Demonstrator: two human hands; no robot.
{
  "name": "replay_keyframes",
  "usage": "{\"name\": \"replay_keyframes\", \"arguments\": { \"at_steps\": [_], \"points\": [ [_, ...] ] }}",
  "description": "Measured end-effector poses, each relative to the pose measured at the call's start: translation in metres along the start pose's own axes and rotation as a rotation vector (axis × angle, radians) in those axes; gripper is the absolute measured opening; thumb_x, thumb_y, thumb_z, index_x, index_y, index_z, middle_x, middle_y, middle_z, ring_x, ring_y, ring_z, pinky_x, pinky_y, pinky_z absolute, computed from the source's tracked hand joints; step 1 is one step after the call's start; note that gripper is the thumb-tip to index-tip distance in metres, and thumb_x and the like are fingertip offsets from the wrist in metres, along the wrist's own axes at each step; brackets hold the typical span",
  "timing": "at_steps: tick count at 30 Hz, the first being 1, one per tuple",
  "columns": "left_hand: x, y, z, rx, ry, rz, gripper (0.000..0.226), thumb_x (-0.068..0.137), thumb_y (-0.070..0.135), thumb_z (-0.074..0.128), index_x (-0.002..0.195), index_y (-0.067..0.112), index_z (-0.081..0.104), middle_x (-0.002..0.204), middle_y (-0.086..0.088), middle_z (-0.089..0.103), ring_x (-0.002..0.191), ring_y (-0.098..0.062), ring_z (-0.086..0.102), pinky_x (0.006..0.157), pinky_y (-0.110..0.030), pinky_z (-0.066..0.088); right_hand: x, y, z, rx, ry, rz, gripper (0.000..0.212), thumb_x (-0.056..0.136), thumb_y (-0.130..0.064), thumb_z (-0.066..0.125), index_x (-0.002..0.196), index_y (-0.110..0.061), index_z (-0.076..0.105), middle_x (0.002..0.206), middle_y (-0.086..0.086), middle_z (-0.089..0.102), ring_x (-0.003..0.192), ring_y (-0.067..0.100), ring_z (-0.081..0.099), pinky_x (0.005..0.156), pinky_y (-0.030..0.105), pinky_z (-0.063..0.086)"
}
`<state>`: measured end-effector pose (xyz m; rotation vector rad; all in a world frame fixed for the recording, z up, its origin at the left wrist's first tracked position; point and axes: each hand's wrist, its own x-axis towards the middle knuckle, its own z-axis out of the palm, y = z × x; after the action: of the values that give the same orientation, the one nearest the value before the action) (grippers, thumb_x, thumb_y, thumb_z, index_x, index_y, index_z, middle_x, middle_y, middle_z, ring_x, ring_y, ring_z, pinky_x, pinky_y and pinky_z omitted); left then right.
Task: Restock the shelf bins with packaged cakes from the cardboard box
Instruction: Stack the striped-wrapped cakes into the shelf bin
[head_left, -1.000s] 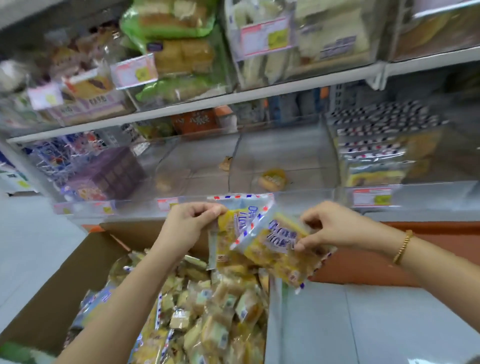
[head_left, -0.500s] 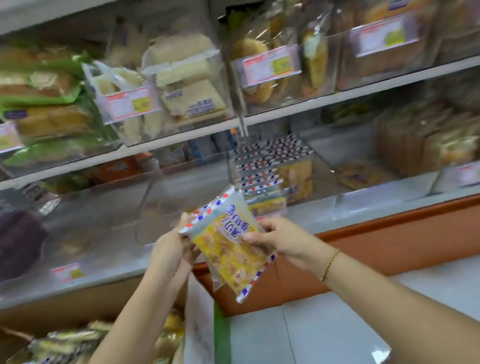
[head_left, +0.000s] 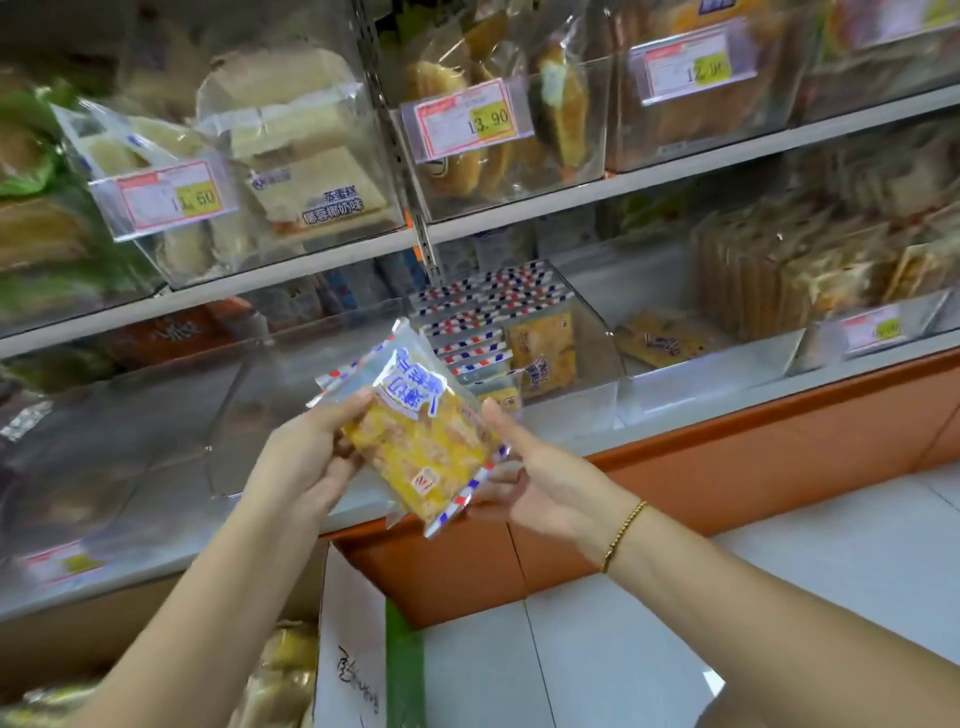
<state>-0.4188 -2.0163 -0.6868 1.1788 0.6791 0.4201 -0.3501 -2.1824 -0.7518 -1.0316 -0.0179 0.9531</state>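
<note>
We hold one cake packet up in front of the lower shelf bins.

Our left hand (head_left: 306, 457), at the centre of the frame, grips the cake packet (head_left: 423, 441), thumb across its front and fingers curled behind it. Our right hand (head_left: 540, 480) lays fairly straight fingers against the packet's right edge and underside, with a gold bracelet (head_left: 623, 535) at the wrist. The packet is tilted, yellow with a red-and-blue striped border, held in the air clear of shelf and box. Just behind it, right of centre, a clear bin (head_left: 569, 410) holds matching packets (head_left: 483, 317) standing in a row. At the lower left the cardboard box (head_left: 348, 649) stands open with loose packets (head_left: 283, 670) inside. At upper centre a price tag (head_left: 467, 117) reads 13.90.
</note>
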Motion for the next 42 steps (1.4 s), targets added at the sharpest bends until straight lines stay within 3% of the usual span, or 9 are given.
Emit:
{"name": "replay_keyframes", "arguments": {
  "at_steps": [4,10,13,18,24,28,31,34,42],
  "points": [
    [-0.005,0.004,0.022,-0.112,0.028,0.049,0.006,0.089,0.008,0.064,0.083,0.006,0.062,0.063,-0.002,0.072,0.05,-0.006,0.065,0.046,-0.019,0.052,-0.005,0.003,0.014,0.28,-0.139,-0.053,0.066,0.064,-0.033,0.073,0.124,-0.011,0.057,0.125,0.014,0.063,0.118,0.032,0.059,0.096,0.05,0.048],
    [0.0,0.002,0.053,-0.116,-0.115,0.067,0.006,0.09,0.014,0.063,0.092,0.009,0.064,0.082,-0.007,0.074,0.072,-0.015,0.071,0.067,-0.027,0.058,-0.006,-0.032,0.0,0.204,0.03,-0.39,0.053,0.073,-0.009,0.075,0.124,-0.007,0.059,0.107,0.009,0.072,0.091,0.024,0.072,0.066,0.037,0.061],
    [0.013,-0.005,0.052,0.063,-0.17,0.121,0.026,0.094,0.018,0.058,0.119,0.01,0.06,0.11,-0.01,0.069,0.098,-0.019,0.068,0.09,-0.034,0.054,-0.009,-0.071,-0.026,0.181,0.212,-0.467,0.048,0.077,-0.001,0.073,0.123,-0.003,0.06,0.104,0.013,0.072,0.075,0.02,0.073,0.055,0.028,0.057],
    [0.031,-0.022,0.053,1.117,-0.281,0.389,0.05,0.092,0.033,0.06,0.139,0.024,0.045,0.138,0.004,0.051,0.11,-0.009,0.054,0.087,-0.022,0.044,-0.024,-0.148,-0.064,-0.595,0.438,-0.609,0.037,0.073,-0.008,0.081,0.105,-0.013,0.063,0.097,0.005,0.072,0.074,0.013,0.071,0.058,0.024,0.056],
    [0.037,-0.036,0.065,1.278,-0.279,0.399,0.052,0.093,0.036,0.06,0.14,0.024,0.044,0.129,0.003,0.058,0.064,0.008,0.041,0.05,-0.006,0.031,0.005,-0.207,-0.038,-1.804,0.531,-0.427,0.044,0.065,-0.037,0.085,0.094,-0.011,0.064,0.088,0.004,0.064,0.08,0.021,0.061,0.064,0.031,0.05],
    [0.04,-0.033,0.066,1.313,-0.294,0.378,0.053,0.092,0.039,0.06,0.14,0.025,0.045,0.128,0.002,0.059,0.066,0.006,0.043,0.054,-0.007,0.033,0.038,-0.211,-0.02,-1.954,0.399,-0.405,0.074,0.067,-0.035,0.085,0.13,-0.011,0.057,0.121,0.006,0.063,0.106,0.024,0.06,0.089,0.034,0.049],
    [0.039,-0.031,0.062,1.358,-0.34,0.378,0.055,0.091,0.04,0.06,0.141,0.026,0.044,0.136,0.003,0.054,0.089,-0.002,0.052,0.067,-0.009,0.038,0.054,-0.209,-0.013,-1.99,0.291,-0.397,0.083,0.072,-0.029,0.083,0.142,-0.013,0.044,0.143,0.007,0.049,0.127,0.026,0.048,0.103,0.035,0.04],
    [0.039,-0.029,0.058,1.365,-0.368,0.376,0.055,0.091,0.04,0.06,0.142,0.028,0.043,0.14,0.004,0.051,0.116,-0.01,0.053,0.085,-0.019,0.038,0.063,-0.212,-0.011,-2.007,0.265,-0.376,0.081,0.074,-0.026,0.081,0.144,-0.015,0.04,0.145,0.006,0.046,0.129,0.026,0.046,0.101,0.033,0.04],
    [0.043,-0.03,0.054,1.344,-0.383,0.398,0.054,0.092,0.038,0.06,0.142,0.028,0.043,0.141,0.005,0.05,0.122,-0.011,0.051,0.086,-0.019,0.037,0.096,-0.177,-0.052,-2.041,0.357,-0.441,0.072,0.079,-0.026,0.077,0.142,-0.024,0.042,0.143,0.009,0.046,0.129,0.03,0.043,0.101,0.037,0.04]
  ]
}}
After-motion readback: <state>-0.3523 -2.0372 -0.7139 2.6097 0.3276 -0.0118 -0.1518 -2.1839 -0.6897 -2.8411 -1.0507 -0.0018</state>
